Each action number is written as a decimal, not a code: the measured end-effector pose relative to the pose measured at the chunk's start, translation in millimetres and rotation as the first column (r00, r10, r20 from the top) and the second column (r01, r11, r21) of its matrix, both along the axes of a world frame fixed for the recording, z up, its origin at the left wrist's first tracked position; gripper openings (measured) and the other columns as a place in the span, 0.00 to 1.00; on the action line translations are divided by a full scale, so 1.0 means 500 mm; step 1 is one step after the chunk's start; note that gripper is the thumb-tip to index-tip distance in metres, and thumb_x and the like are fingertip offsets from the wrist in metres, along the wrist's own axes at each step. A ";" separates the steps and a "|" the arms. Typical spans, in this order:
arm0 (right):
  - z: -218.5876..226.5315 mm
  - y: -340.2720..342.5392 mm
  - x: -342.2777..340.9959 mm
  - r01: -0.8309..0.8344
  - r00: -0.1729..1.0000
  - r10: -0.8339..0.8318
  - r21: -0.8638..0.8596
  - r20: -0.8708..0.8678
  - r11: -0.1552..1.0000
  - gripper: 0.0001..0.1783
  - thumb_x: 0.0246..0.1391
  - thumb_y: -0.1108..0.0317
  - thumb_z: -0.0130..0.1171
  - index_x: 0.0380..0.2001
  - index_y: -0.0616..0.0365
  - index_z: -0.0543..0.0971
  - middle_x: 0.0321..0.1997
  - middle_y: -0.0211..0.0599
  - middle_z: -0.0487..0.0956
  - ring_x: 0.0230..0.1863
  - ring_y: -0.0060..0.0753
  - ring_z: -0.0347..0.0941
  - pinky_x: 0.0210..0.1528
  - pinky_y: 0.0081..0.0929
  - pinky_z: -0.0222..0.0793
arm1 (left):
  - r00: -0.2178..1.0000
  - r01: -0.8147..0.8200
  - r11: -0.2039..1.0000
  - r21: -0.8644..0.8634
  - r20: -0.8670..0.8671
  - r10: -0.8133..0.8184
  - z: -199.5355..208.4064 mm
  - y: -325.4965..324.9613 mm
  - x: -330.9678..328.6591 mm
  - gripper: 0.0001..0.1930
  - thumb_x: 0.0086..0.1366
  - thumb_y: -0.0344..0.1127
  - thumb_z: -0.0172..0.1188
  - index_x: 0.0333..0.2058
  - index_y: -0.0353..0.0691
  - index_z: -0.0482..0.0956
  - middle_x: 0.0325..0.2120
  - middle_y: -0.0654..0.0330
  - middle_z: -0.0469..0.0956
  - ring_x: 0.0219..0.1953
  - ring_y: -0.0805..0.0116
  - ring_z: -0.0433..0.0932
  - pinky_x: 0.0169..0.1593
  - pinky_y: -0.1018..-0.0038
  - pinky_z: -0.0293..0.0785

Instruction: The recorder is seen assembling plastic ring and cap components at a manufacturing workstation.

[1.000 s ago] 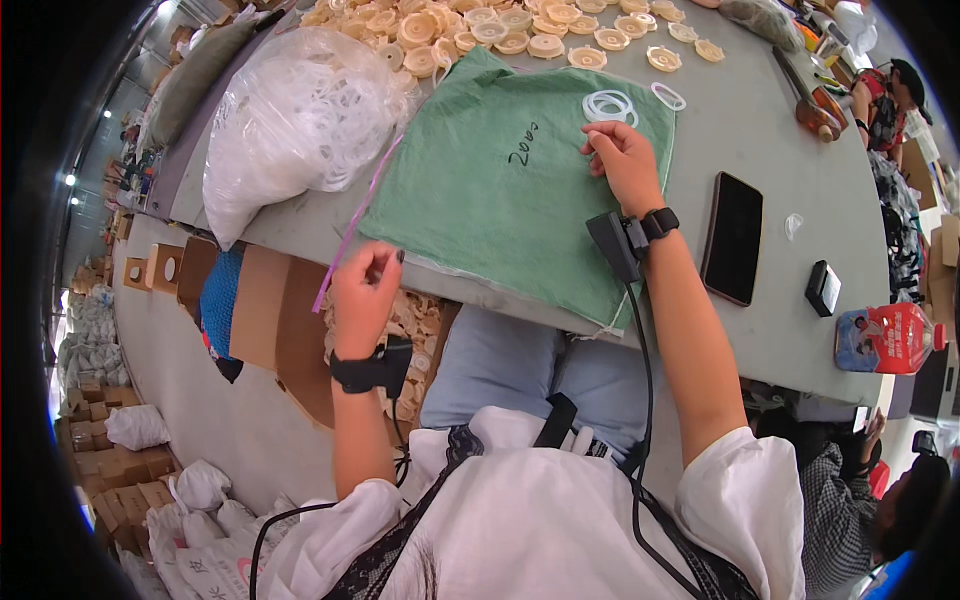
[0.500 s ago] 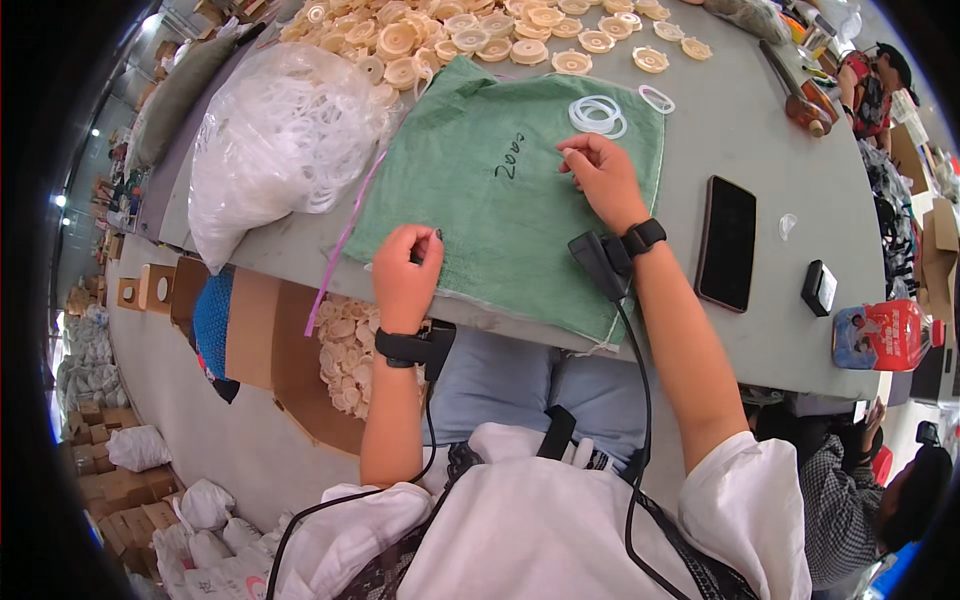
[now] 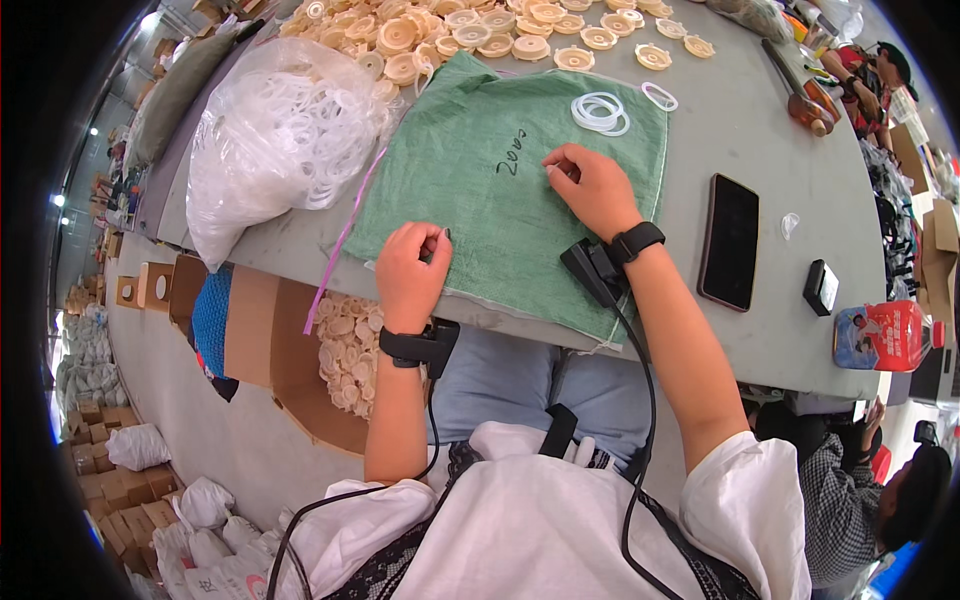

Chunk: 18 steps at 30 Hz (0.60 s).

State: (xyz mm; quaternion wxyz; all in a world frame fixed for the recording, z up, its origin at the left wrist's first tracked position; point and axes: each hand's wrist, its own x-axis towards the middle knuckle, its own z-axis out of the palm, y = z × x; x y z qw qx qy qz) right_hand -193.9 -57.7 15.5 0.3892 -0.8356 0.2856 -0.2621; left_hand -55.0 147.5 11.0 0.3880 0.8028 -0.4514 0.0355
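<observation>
A green woven sack (image 3: 470, 190) with dark handwriting lies flat on the table before me. My left hand (image 3: 410, 272) rests at its near left edge, fingers curled in and thumb against them; whatever may be inside is hidden. Over the sack's right half my right hand (image 3: 598, 190) is closed with thumb and fingertips together, and I cannot make out anything between them. Just beyond it is a small pile of translucent white rings (image 3: 600, 114). One separate white ring (image 3: 660, 97) sits at the sack's far right corner.
Cream plastic discs (image 3: 400, 37) cover the far table. A clear bag of white rings (image 3: 290, 140) stands left. To the right are a phone (image 3: 728, 243), small black box (image 3: 821, 287) and red bottle (image 3: 885, 336). An open carton (image 3: 262, 335) of discs is below. Other people sit rightward.
My right hand has drawn slightly nearer and left, away from the rings. My left hand has shifted a little to the right. Both stay closed.
</observation>
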 end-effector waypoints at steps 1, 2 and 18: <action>0.001 0.001 0.002 -0.001 1.000 0.001 -0.009 0.007 1.000 0.08 0.47 0.64 0.55 0.32 0.52 0.77 0.25 0.33 0.78 0.29 0.35 0.74 0.32 0.31 0.69 | 1.000 -0.001 1.000 0.000 0.006 0.001 0.002 0.001 0.001 0.05 0.54 0.31 0.57 0.26 0.34 0.73 0.21 0.59 0.72 0.22 0.69 0.70 0.28 0.75 0.67; 0.001 0.001 0.003 -0.002 1.000 0.003 -0.018 0.014 1.000 0.08 0.47 0.64 0.55 0.32 0.52 0.77 0.25 0.33 0.78 0.29 0.35 0.74 0.32 0.32 0.69 | 1.000 -0.002 1.000 0.000 0.012 0.002 0.003 0.003 0.001 0.05 0.54 0.31 0.57 0.26 0.35 0.73 0.21 0.59 0.72 0.22 0.68 0.70 0.28 0.75 0.67; 0.001 0.004 -0.004 -0.023 1.000 0.023 -0.041 0.001 0.999 0.08 0.49 0.68 0.55 0.33 0.56 0.77 0.24 0.33 0.76 0.26 0.29 0.71 0.31 0.25 0.67 | 1.000 -0.018 1.000 -0.008 0.013 0.018 0.003 0.001 -0.010 0.05 0.53 0.30 0.58 0.23 0.37 0.73 0.19 0.60 0.70 0.23 0.64 0.70 0.28 0.70 0.65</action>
